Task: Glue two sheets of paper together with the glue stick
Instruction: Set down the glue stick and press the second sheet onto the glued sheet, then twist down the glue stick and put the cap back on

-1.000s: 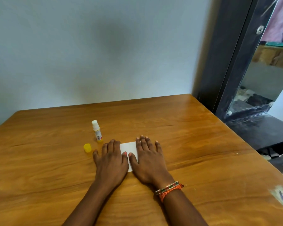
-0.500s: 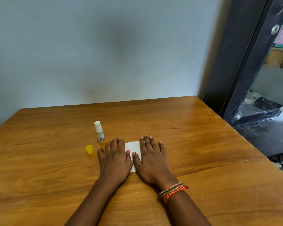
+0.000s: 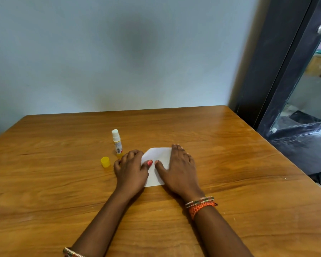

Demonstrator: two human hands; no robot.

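Observation:
A small white paper (image 3: 157, 156) lies flat on the wooden table (image 3: 230, 164). My left hand (image 3: 131, 168) rests palm down on its left edge, fingers curled a little. Flat on the paper's right part lies my right hand (image 3: 178, 167), fingers stretched out; both thumbs touch the sheet near its middle. Whether one or two sheets lie there I cannot tell. The glue stick (image 3: 116, 142) stands upright and uncapped just left of my left hand. Its yellow cap (image 3: 105, 161) sits on the table in front of it.
A grey wall runs along the table's far edge. A dark door frame (image 3: 278, 75) stands at the right, beyond the table's right edge. Bare wood surrounds the paper on all sides.
My hands have slid apart on the paper, so more of the white sheet shows between them. The left fingers have curled in. The glue stick and cap have not moved.

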